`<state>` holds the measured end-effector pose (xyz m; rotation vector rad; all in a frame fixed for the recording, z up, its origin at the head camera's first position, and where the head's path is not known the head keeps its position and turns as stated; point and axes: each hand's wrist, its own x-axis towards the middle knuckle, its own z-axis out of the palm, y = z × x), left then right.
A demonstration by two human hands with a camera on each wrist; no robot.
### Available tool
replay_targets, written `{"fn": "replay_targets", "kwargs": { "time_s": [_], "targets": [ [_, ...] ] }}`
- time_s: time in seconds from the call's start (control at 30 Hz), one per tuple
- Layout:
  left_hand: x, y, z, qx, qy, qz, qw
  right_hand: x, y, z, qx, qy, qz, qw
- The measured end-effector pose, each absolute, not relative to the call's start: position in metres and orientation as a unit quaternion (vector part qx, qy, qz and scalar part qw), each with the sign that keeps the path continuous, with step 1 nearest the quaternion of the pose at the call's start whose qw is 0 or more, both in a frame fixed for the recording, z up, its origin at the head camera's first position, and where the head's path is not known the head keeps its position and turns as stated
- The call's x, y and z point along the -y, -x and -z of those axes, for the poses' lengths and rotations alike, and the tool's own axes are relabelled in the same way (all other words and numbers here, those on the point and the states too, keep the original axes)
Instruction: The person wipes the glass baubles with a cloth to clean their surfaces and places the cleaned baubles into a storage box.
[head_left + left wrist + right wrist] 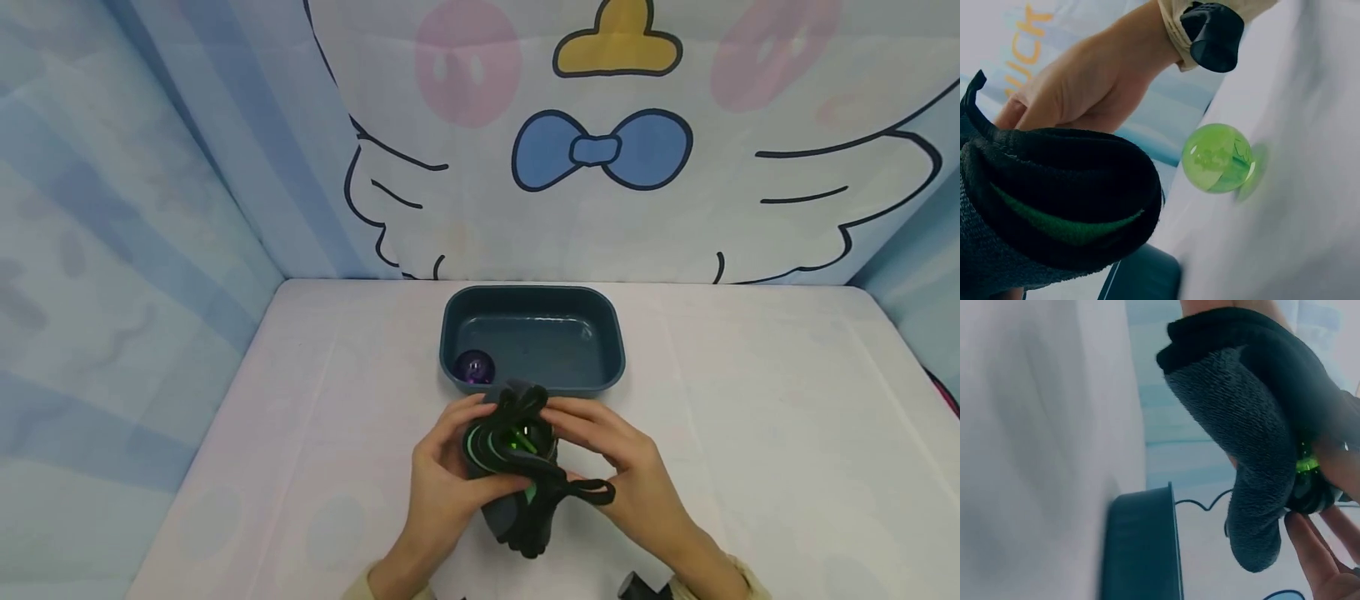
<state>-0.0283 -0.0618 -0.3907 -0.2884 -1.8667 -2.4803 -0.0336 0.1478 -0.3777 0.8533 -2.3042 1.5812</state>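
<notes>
Item: one black-looped, dark-grey fuzzy-fabric bundle point(501, 518), held on my side of the dark-teal rounded-rectangular plastic basin point(555, 350); left hand point(444, 487) gripping its side, right hand point(636, 468) pinching the glossy dark-green round object point(1310, 492) against it, best done, I judge, with left firm, right light.

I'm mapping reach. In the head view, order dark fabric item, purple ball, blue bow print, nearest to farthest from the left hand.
1. Dark fabric item, held by the left hand.
2. Purple ball, near left in the tray.
3. Blue bow print, on the backdrop.
</notes>
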Motion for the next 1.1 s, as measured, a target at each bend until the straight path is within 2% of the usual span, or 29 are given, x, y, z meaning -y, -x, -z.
{"fn": "replay_targets", "kwargs": {
  "time_s": [0.2,0.6,0.77,0.93,1.1],
  "targets": [
    [0.0620,0.0287,0.3896,0.595,0.094,0.798,0.008,-0.1482,0.0358,0.3817,0.791,-0.320,-0.494,0.168],
    [0.0584,0.0290,0.3890,0.584,0.118,0.803,0.013,-0.1471,0.0349,0.3784,0.773,-0.278,-0.553,0.138],
    [0.0581,0.0292,0.3886,0.585,0.107,0.803,0.030,-0.1483,0.0335,0.3743,0.784,-0.301,-0.520,0.151],
    [0.0592,0.0289,0.3891,0.593,0.104,0.798,0.018,-0.1491,0.0331,0.3753,0.791,-0.339,-0.474,0.184],
    [0.0599,0.0269,0.3895,0.604,0.098,0.791,0.013,-0.1476,0.0358,0.3792,0.769,-0.348,-0.492,0.212]
  ]
}}
